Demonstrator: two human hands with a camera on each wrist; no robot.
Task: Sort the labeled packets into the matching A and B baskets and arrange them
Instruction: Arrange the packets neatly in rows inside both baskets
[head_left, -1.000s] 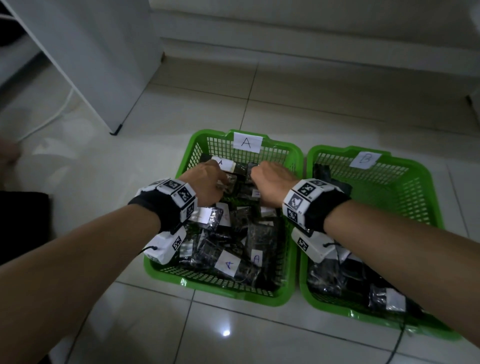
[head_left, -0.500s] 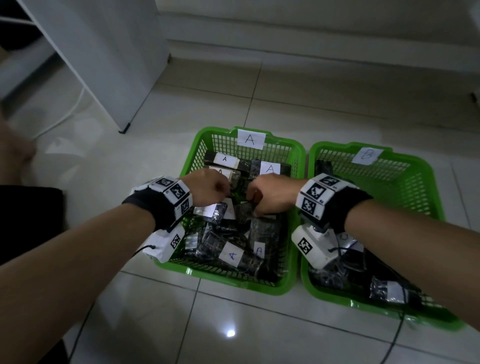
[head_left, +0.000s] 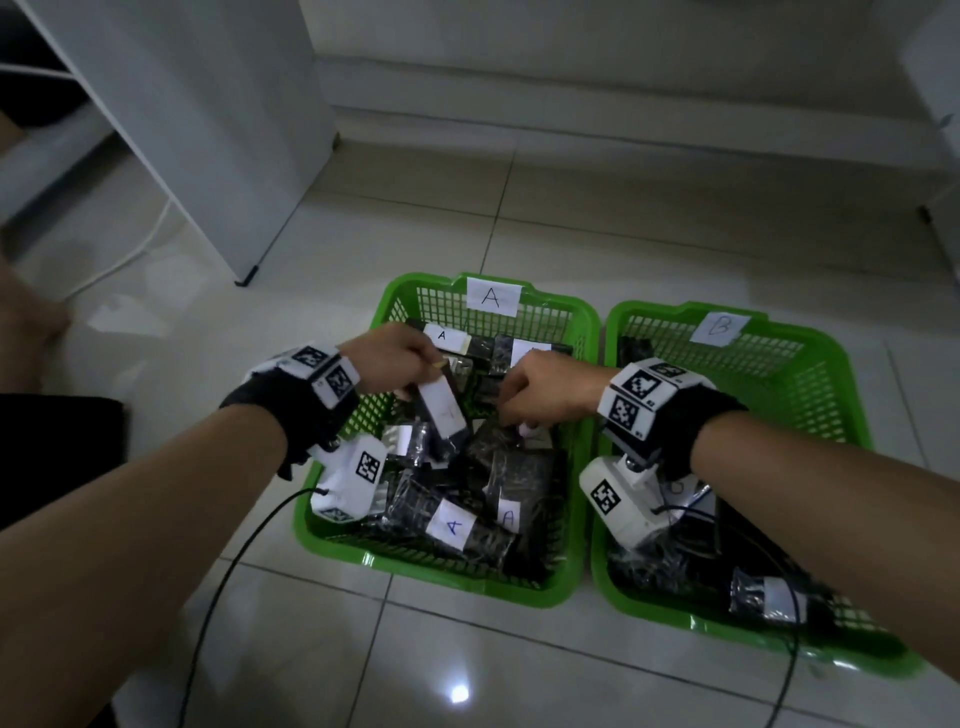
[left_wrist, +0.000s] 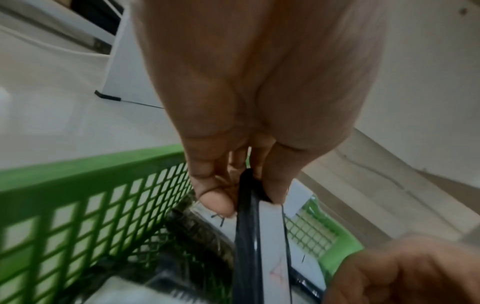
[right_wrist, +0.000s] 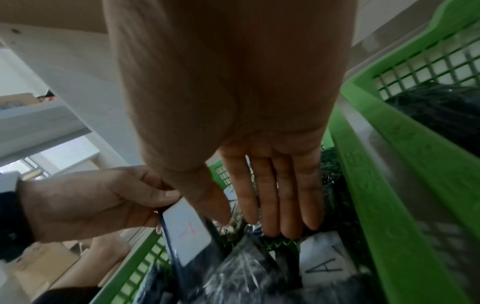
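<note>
Fingers (left_wrist: 215, 202) of my left hand (head_left: 387, 353) pinch an A packet (head_left: 441, 410) upright over the A basket (head_left: 582, 525), label showing so I can slot it. Right hand (head_left: 545, 387) lies flat with straight fingers, pressing the packets (right_wrist: 244, 269) down to make room.

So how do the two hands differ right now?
The left hand pinches a packet with a white label by its top edge, holding it on end; the right hand grips nothing. The left's fingers are curled, the right's straight, reaching down among the packets. Both are over the A basket.
</note>
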